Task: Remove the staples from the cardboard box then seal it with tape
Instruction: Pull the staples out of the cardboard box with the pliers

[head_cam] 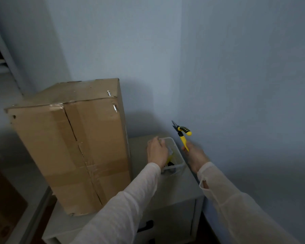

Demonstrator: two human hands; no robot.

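Two staples (pixel 109 93) sit near the top right corner of the cardboard box (pixel 74 147), which stands tall on the grey surface (pixel 174 189), left of both hands. The box is probably stiff but easy to tip, so a flat palm on top should steady it while the thin staples are pried up. The right hand (pixel 195 155) grips one handle of yellow pliers (pixel 182 133), apart from the box. The left hand (pixel 157 152) reaches into a clear plastic tub (pixel 176 167) just beside the box; I cannot tell whether it holds anything.
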